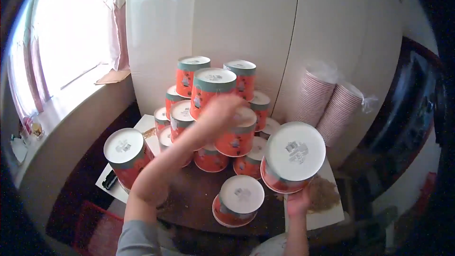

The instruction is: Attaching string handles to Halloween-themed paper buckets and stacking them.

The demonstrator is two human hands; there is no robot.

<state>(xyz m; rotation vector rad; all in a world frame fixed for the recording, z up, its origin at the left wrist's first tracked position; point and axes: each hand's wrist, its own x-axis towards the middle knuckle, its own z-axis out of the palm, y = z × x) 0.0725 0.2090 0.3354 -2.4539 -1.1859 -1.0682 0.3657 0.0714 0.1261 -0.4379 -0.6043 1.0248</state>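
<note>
Tubs: paper, light, crushable, stacked upside down. Left hand [215, 114] blurred at pile [213, 109], grip unclear. Right hand [298, 202] cups tub [294, 154] from below; hold near rim, gently.

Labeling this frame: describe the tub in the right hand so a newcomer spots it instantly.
Start at the pyramid of upturned orange paper tubs stacked against the white cabinet. Go to its right front edge, just left of the bagged cup stacks. The tub is lifted by the right hand, tilted, its large white base facing the camera, off the pile.
</note>
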